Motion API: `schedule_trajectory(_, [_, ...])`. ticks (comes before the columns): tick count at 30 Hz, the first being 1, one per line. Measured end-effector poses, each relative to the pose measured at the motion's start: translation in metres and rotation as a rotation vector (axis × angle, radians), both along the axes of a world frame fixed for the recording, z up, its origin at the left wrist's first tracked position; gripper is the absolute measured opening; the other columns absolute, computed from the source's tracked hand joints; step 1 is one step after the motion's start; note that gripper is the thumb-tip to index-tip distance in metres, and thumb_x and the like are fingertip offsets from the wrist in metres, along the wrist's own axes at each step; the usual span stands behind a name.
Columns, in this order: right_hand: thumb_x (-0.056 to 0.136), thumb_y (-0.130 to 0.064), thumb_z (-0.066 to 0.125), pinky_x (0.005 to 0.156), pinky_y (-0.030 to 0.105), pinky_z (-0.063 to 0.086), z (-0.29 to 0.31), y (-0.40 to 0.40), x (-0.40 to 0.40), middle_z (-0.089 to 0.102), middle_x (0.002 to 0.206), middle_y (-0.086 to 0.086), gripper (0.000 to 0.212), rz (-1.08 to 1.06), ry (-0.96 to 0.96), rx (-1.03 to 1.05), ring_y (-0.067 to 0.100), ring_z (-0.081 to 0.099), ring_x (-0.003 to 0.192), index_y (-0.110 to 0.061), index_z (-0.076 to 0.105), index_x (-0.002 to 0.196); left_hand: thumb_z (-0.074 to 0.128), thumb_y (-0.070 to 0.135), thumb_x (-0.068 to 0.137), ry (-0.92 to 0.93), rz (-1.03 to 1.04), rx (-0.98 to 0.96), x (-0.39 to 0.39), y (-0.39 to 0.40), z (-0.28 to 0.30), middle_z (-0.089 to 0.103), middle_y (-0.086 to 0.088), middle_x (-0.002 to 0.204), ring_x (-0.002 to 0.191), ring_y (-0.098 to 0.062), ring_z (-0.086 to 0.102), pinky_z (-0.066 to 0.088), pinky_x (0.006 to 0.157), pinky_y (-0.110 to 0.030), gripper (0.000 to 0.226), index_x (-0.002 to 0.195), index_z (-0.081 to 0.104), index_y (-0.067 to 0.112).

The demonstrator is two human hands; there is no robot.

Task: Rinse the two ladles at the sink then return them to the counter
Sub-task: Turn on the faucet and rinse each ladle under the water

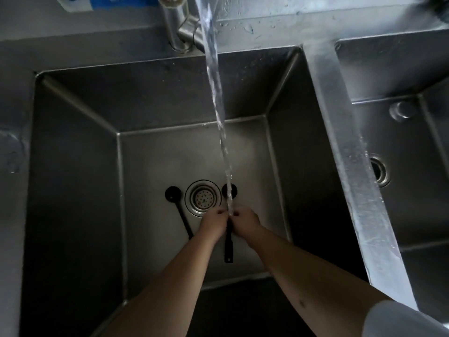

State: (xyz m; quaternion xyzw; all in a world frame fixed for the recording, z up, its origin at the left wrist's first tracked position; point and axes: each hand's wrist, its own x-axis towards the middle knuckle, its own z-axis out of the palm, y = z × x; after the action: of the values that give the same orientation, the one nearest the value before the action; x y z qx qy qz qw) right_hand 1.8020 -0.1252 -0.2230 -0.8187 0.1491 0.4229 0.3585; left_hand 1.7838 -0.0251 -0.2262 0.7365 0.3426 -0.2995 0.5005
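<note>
Two black ladles are down in the steel sink basin [73, 166]. One ladle [173, 193] lies on the sink floor left of the drain, its handle running back under my left forearm. The other ladle [228, 244] is held between both hands, bowl near the drain, handle end pointing toward me. My left hand [212, 223] and my right hand [244, 222] pinch its handle side by side, right where the water stream [220, 122] from the faucet [178, 23] lands.
A round strainer drain [203, 197] sits in the basin floor between the two ladle bowls. A steel divider [345, 147] separates this basin from a second basin [401, 166] on the right. A blue object [77, 2] lies on the back ledge.
</note>
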Motion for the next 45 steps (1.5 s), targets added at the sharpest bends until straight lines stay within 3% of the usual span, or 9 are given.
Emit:
schedule_trajectory(4, [0.086, -0.015, 0.064, 0.055, 0.028, 0.04, 0.045, 0.002, -0.009, 0.058, 0.06, 0.004, 0.021, -0.25, 0.118, 0.268, 0.015, 0.053, 0.054, -0.018, 0.066, 0.065, 0.053, 0.023, 0.091, -0.013, 0.214, -0.068, 0.003, 0.005, 0.029, 0.066, -0.008, 0.077, 0.076, -0.022, 0.06, 0.042, 0.066, -0.031, 0.023, 0.074, 0.066, 0.013])
schedule_trajectory(6, [0.089, -0.016, 0.061, 0.046, 0.025, 0.043, 0.067, 0.003, -0.014, 0.063, 0.059, -0.001, 0.016, -0.29, 0.176, 0.326, 0.009, 0.054, 0.048, -0.02, 0.071, 0.076, 0.055, 0.018, 0.091, -0.059, 0.301, -0.142, 0.01, 0.006, 0.044, 0.069, -0.01, 0.083, 0.076, -0.023, 0.065, 0.046, 0.069, -0.03, 0.016, 0.082, 0.067, 0.014])
schedule_trajectory(11, [0.096, -0.02, 0.055, 0.037, 0.021, 0.038, 0.103, 0.003, -0.021, 0.065, 0.067, 0.002, 0.017, -0.501, 0.273, 0.383, 0.008, 0.049, 0.046, -0.017, 0.07, 0.102, 0.057, 0.003, 0.085, -0.118, 0.394, -0.312, 0.019, 0.004, 0.076, 0.064, -0.002, 0.062, 0.048, -0.009, 0.062, 0.046, 0.045, -0.017, 0.019, 0.077, 0.067, 0.017])
schedule_trajectory(15, [0.097, -0.018, 0.051, 0.045, 0.023, 0.037, 0.12, 0.0, -0.025, 0.063, 0.068, 0.004, 0.021, -0.592, 0.248, 0.451, 0.01, 0.049, 0.049, -0.011, 0.07, 0.098, 0.059, -0.002, 0.08, -0.078, 0.456, -0.421, 0.021, -0.003, 0.095, 0.062, -0.01, 0.059, 0.055, -0.022, 0.059, 0.043, 0.059, -0.03, 0.017, 0.076, 0.067, 0.013])
schedule_trajectory(25, [0.094, -0.013, 0.05, 0.039, 0.021, 0.038, 0.154, -0.011, -0.03, 0.057, 0.054, 0.0, 0.019, -0.576, 0.227, 0.39, 0.01, 0.047, 0.043, -0.005, 0.067, 0.093, 0.057, -0.007, 0.082, 0.029, 0.481, -0.422, 0.021, -0.005, 0.1, 0.063, -0.015, 0.055, 0.045, -0.021, 0.063, 0.05, 0.042, -0.025, 0.018, 0.068, 0.061, 0.003])
schedule_trajectory(30, [0.091, -0.01, 0.054, 0.034, 0.022, 0.034, 0.157, -0.02, -0.029, 0.053, 0.052, 0.001, 0.016, -0.571, 0.275, 0.418, 0.011, 0.044, 0.038, -0.002, 0.068, 0.093, 0.059, 0.015, 0.088, 0.008, 0.319, -0.207, 0.018, -0.003, 0.104, 0.06, -0.009, 0.056, 0.039, -0.017, 0.053, 0.041, 0.04, -0.021, 0.019, 0.07, 0.062, 0.009])
schedule_trajectory(33, [0.09, -0.014, 0.057, 0.035, 0.023, 0.035, 0.156, -0.023, -0.026, 0.055, 0.051, 0.0, 0.013, -0.546, 0.315, 0.395, 0.011, 0.046, 0.038, -0.005, 0.068, 0.09, 0.048, -0.005, 0.087, 0.0, 0.527, -0.468, 0.014, -0.004, 0.11, 0.059, -0.014, 0.071, 0.06, -0.024, 0.058, 0.048, 0.053, -0.03, 0.017, 0.079, 0.06, 0.005])
schedule_trajectory(38, [0.091, -0.016, 0.057, 0.035, 0.022, 0.036, 0.157, -0.026, -0.024, 0.057, 0.052, 0.0, 0.015, -0.521, 0.368, 0.432, 0.012, 0.047, 0.038, -0.007, 0.068, 0.087, 0.031, -0.012, 0.086, -0.021, 0.792, -0.736, 0.004, -0.006, 0.116, 0.054, -0.013, 0.078, 0.066, -0.02, 0.056, 0.041, 0.062, -0.03, 0.027, 0.089, 0.053, 0.003])
schedule_trajectory(45, [0.094, -0.012, 0.056, 0.039, 0.022, 0.039, 0.15, -0.025, -0.029, 0.059, 0.051, 0.0, 0.017, -0.419, 0.188, 0.409, 0.011, 0.049, 0.04, -0.004, 0.07, 0.09, 0.047, 0.025, 0.1, -0.041, 0.763, -0.706, -0.005, -0.013, 0.121, 0.065, -0.014, 0.075, 0.057, -0.021, 0.061, 0.048, 0.049, -0.03, 0.027, 0.1, 0.058, 0.0])
